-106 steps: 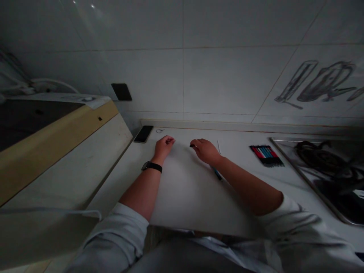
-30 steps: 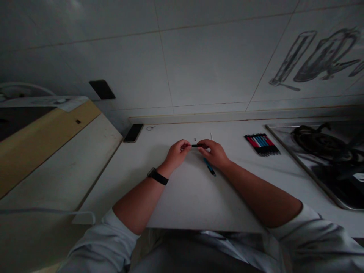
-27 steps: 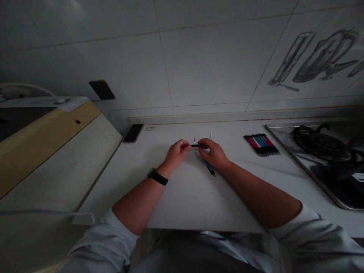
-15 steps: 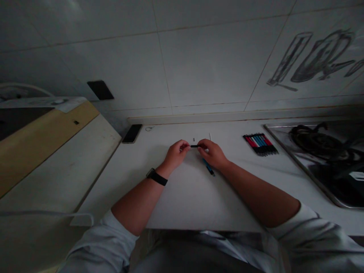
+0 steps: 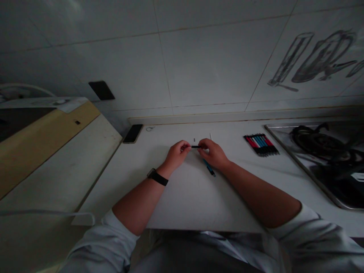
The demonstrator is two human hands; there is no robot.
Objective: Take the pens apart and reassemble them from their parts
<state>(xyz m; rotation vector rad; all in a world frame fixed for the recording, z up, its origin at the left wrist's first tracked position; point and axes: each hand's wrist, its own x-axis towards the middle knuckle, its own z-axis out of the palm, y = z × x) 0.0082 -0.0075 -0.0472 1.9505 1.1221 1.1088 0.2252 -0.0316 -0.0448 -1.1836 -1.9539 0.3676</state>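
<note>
Between my two hands is a short black pen part [image 5: 195, 146], held level just above the white counter [image 5: 182, 197]. The fingertips of my left hand [image 5: 179, 153] pinch its left end. At the other end, the fingers of my right hand [image 5: 212, 152] are closed on it and hide that tip. A blue pen barrel [image 5: 209, 168] with a dark end lies partly under my right hand. Just beyond the fingers lie a tiny dark piece [image 5: 194, 140] and a thin white stick [image 5: 211, 135], perhaps a refill.
A row of red, blue and black pens [image 5: 261, 145] lies to the right, beside a gas stove [image 5: 321, 163]. At the back left are a phone [image 5: 133, 134] and a small loop [image 5: 149, 129]. A white appliance or cabinet [image 5: 85, 151] borders the left side; the tiled wall [image 5: 204, 68] stands behind.
Slightly more of the black pen part shows between my fingers. Both hands stay in nearly the same place, and the view shifts very slightly.
</note>
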